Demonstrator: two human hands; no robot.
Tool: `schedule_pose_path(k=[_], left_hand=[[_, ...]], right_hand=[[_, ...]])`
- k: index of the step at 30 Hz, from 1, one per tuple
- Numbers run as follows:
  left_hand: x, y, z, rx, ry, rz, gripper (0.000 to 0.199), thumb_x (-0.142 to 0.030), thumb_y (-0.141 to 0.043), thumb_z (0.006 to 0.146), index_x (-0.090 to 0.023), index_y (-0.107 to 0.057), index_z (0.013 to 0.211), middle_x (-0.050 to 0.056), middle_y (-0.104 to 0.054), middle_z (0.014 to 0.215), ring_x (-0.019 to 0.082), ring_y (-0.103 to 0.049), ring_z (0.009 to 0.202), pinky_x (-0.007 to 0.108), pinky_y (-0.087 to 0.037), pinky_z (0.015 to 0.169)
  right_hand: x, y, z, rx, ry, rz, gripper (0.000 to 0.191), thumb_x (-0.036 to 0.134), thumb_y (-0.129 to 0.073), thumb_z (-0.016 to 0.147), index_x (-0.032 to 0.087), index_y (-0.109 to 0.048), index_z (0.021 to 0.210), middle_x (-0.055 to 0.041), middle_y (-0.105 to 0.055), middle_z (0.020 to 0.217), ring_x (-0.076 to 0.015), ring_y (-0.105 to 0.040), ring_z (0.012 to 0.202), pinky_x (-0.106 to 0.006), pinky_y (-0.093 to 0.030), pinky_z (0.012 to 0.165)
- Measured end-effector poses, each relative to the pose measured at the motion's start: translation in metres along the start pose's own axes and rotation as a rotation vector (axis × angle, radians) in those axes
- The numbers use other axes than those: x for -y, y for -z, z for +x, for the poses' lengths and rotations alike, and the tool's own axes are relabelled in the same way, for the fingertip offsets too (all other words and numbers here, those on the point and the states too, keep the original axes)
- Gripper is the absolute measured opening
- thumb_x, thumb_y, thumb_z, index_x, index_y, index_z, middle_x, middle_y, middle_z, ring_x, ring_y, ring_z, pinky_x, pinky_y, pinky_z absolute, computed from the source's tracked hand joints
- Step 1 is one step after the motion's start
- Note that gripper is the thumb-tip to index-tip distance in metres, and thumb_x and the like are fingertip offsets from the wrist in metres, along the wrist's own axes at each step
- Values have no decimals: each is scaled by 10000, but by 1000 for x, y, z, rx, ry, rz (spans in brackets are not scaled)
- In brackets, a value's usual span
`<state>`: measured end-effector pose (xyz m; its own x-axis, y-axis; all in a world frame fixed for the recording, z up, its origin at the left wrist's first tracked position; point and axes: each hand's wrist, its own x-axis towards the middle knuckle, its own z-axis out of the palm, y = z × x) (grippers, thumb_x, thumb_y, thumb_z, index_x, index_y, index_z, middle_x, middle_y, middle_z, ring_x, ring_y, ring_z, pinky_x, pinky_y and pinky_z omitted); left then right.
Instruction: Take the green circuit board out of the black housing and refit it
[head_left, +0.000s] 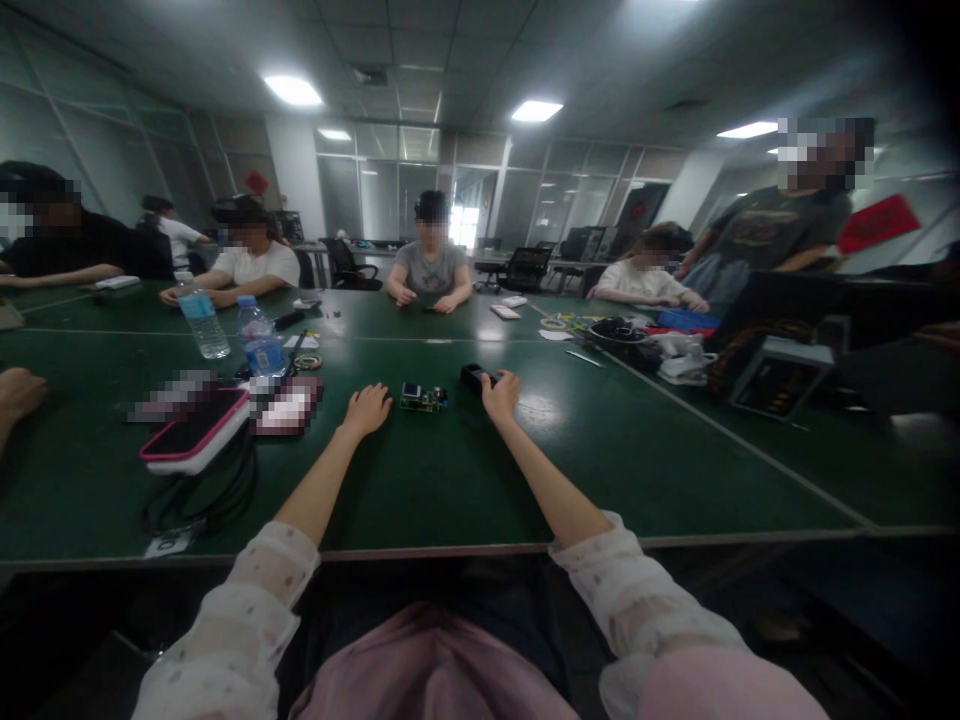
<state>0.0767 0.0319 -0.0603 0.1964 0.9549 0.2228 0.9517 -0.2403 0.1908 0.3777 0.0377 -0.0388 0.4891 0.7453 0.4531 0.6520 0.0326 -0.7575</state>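
A small circuit board (424,398) with a dark square screen lies on the green table (442,480) between my two hands. Palm down to the left of the board, my left hand (367,409) rests with its fingers stretched out and nothing in it. On the other side my right hand (502,396) grips the right end of a small black box-shaped device (472,377), the thumb lying on it. What kind of device it is does not show. Its right end is partly hidden by the fingers.
Left of me lie a pink-edged phone (196,428), coiled black cables (217,495) and two water bottles (261,340). A thin pen-like tool (584,358), a white bundle (682,358) and a metal-cased unit (781,378) are at right. Several people sit around the table; one stands.
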Motion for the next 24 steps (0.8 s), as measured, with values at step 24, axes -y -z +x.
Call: schedule_pose_path(k=[24], left_hand=[[-1, 1, 0, 8, 7, 1, 502, -447, -263, 991, -217, -424, 1407, 85, -354, 1516, 262, -289, 1405, 498, -252, 1115]], right_hand=[[-8, -5, -1, 32, 45, -32, 481, 381, -675, 723, 157, -467, 1094, -189, -468, 1198, -346, -435, 1157, -505, -370, 964]])
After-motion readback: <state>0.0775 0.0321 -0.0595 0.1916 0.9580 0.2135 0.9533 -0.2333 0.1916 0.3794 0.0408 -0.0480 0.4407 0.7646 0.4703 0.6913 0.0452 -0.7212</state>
